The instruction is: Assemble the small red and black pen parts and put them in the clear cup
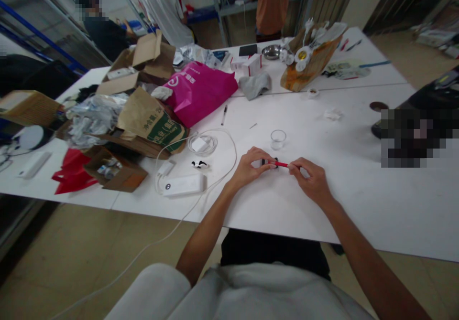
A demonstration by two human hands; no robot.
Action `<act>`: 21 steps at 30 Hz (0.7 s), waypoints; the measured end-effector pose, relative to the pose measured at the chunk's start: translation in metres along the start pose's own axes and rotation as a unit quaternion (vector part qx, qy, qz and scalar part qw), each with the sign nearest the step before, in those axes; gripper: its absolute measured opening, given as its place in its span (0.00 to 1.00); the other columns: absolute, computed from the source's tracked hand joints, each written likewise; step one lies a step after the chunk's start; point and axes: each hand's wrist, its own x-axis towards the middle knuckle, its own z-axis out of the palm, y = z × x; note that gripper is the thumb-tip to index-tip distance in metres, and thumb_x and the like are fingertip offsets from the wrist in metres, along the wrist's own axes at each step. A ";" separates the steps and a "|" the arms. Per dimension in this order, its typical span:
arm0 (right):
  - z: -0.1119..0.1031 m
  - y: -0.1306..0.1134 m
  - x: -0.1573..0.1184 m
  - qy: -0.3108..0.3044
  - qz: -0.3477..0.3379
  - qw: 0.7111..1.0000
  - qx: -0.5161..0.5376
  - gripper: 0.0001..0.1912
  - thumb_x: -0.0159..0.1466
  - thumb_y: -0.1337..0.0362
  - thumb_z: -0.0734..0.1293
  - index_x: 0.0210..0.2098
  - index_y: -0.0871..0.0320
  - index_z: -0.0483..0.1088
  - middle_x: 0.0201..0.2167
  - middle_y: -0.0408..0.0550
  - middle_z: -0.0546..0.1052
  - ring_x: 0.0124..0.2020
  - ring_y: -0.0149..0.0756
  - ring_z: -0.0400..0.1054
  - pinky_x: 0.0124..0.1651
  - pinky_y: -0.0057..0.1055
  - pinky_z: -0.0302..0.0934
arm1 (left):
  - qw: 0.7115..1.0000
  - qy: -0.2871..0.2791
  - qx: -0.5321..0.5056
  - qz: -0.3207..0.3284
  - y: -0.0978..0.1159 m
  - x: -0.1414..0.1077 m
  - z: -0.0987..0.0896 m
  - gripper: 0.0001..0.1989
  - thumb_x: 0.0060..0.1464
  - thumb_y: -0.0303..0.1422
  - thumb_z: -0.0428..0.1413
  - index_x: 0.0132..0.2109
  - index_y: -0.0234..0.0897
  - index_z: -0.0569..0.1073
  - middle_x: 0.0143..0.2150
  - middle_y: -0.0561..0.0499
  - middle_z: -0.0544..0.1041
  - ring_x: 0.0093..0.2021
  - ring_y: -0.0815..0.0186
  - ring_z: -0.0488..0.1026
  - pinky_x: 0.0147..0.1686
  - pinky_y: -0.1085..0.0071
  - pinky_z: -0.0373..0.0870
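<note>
Pinches red stick, perhaps a pen, with left hand and right hand, near clear cup on table.

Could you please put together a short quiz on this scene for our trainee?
1. Multiple choice: what colour is the slim rod between the left grip and the right grip?
a) blue
b) red
c) green

2. True or false: the clear cup stands farther from the person than the slim rod.

3. Short answer: which large, bright item lies just left of the grey cloth?

Key: 1. b; 2. True; 3. The pink bag.
</note>
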 end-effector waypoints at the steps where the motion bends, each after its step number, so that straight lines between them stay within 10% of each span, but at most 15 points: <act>1: 0.000 0.000 0.000 -0.003 0.001 1.000 -0.003 0.13 0.78 0.59 0.69 0.35 0.52 0.74 0.30 0.43 0.77 0.31 0.38 0.73 0.39 0.37 0.65 | 1.000 0.000 0.000 0.001 0.000 0.000 0.000 0.12 0.63 0.44 0.72 0.46 0.43 0.89 0.43 0.46 0.89 0.47 0.57 0.82 0.56 0.53 0.77; 21: 0.000 0.004 -0.003 -0.039 0.078 0.996 -0.018 0.31 0.80 0.43 0.62 0.26 0.53 0.70 0.21 0.42 0.73 0.23 0.34 0.68 0.35 0.36 0.62 | 0.999 0.000 0.005 0.050 -0.001 -0.001 0.000 0.09 0.65 0.42 0.71 0.47 0.44 0.89 0.43 0.45 0.89 0.47 0.58 0.81 0.53 0.55 0.77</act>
